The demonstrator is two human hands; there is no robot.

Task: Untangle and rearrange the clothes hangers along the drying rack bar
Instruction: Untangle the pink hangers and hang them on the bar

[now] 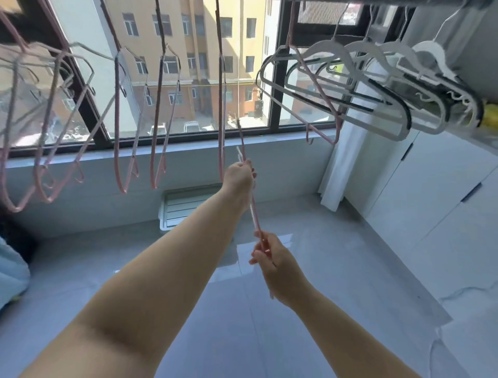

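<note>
Pink hangers (117, 121) are hanging spaced along the left and centre. Grey hangers (377, 89) are bunching at the right under the drying rack bar (404, 2). The held pink hanger (255, 215), with a white one alongside, is sitting near centre. The left grip (239, 176) is grasping its far end and the right grip (272, 260) its near end. Recommended: be separating the pair slowly, keeping the hooks clear of neighbouring hangers.
</note>
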